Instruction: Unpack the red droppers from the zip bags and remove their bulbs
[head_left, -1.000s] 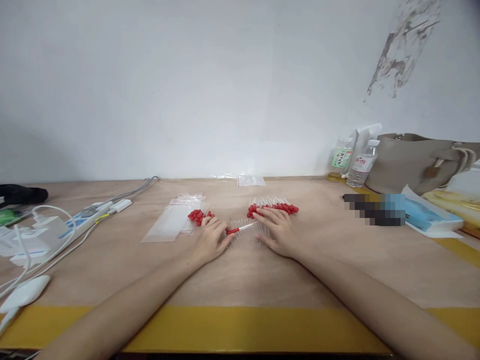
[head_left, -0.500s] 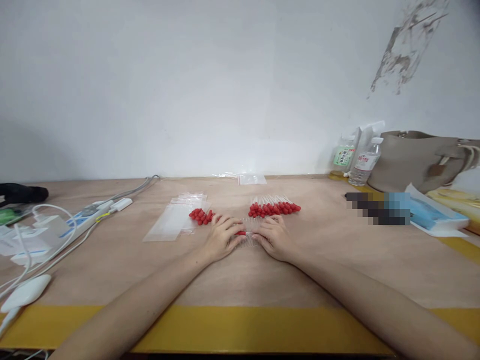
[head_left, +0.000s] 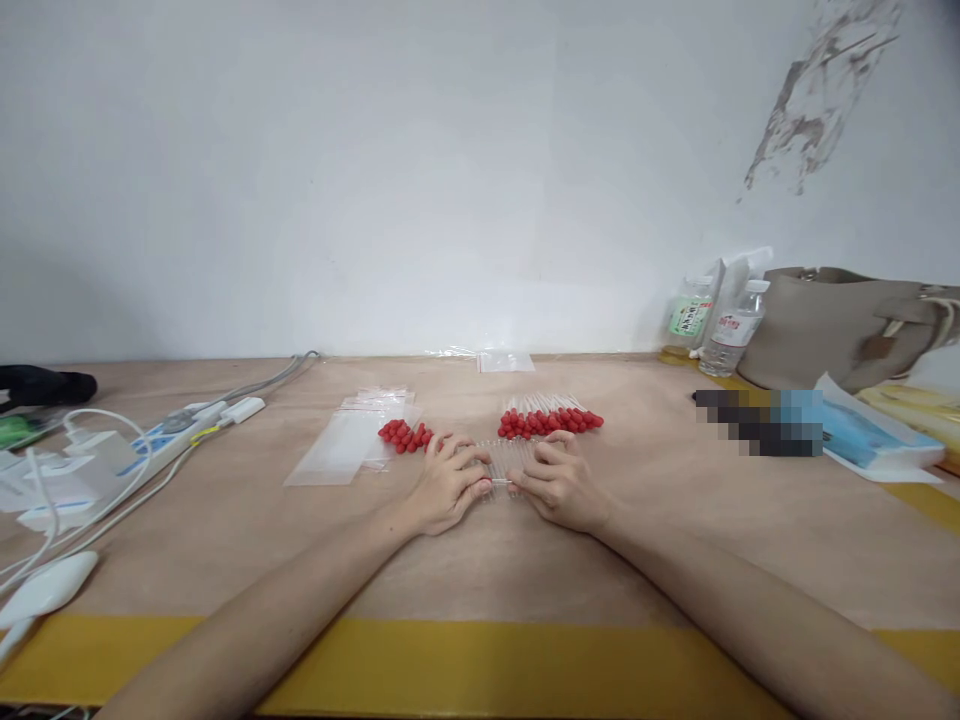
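My left hand (head_left: 452, 482) is closed in a pinch, with a bit of red rubber bulb (head_left: 487, 484) at its fingertips. Opposite it, my right hand (head_left: 559, 484) pinches a thin clear dropper tube (head_left: 501, 482) that spans the gap between the hands. Beneath the fingers lies a row of similar clear tubes (head_left: 498, 458), partly covered by both hands. Loose red rubber bulbs (head_left: 405, 436) are heaped just beyond my left hand. Beyond my right hand, a row of droppers with red bulbs (head_left: 551, 420) lies with pale stems pointing to the wall.
Clear zip bags (head_left: 330, 445) lie left of the bulbs, another bag (head_left: 506, 361) by the wall. At left are a power strip (head_left: 157, 445) and cables. Bottles (head_left: 731, 330), a grey handbag (head_left: 817, 325) and a blue packet (head_left: 870, 430) stand at right.
Both hands have come slightly nearer to me and a little apart. More of the tube row shows between them, and less red is visible at my left fingertips.
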